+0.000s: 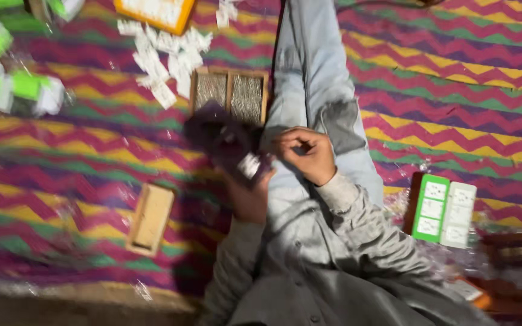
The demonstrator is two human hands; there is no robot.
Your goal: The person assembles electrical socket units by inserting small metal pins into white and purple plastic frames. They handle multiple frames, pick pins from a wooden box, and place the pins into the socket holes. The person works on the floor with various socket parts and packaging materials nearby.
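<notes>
My left hand point(248, 196) holds a blurred dark purple packet point(222, 140) with a small white label point(250, 164), just left of my outstretched leg in pale jeans point(315, 72). My right hand point(306, 154) rests over my thigh beside the packet, fingers curled and pinched together; whether anything small sits between them is too blurred to tell. Just beyond the packet lies a wooden box with two compartments point(231, 95) full of thin grey metal pieces.
I sit on a zigzag mat point(80, 151) of purple, yellow and green. White paper slips point(164, 57) lie scattered beyond the box. A small wooden box point(149, 218) lies left, green-and-white packets point(13, 87) far left, green and white cards point(445, 211) right, an orange-framed tray point(155, 12) at the top.
</notes>
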